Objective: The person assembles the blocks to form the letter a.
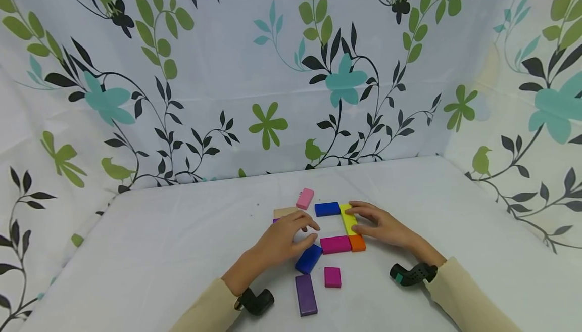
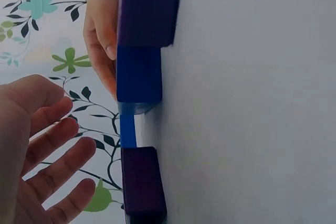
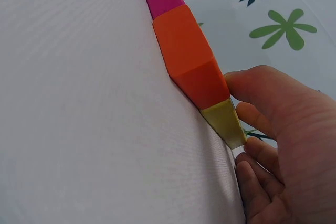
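My left hand (image 1: 286, 238) hovers with fingers loosely bent and nothing between them, just above a tilted blue block (image 1: 309, 259). In the left wrist view its fingers (image 2: 47, 156) are spread apart beside the blocks. My right hand (image 1: 384, 226) holds a yellow block (image 1: 348, 222), thumb near its close end and fingertips at its far end. The yellow block joins an orange block (image 1: 357, 243) at the near end and a blue block (image 1: 327, 209) at the far end. A magenta block (image 1: 335, 244) lies against the orange one, on its left.
Nearer my body lie a small magenta block (image 1: 332, 277) and a long purple block (image 1: 306, 295). Farther back are a pink block (image 1: 305, 198) and a tan block (image 1: 284, 212), with a purple one partly hidden by my left hand. White cloth covers the table (image 1: 182, 241); a patterned curtain (image 1: 204, 94) hangs behind.
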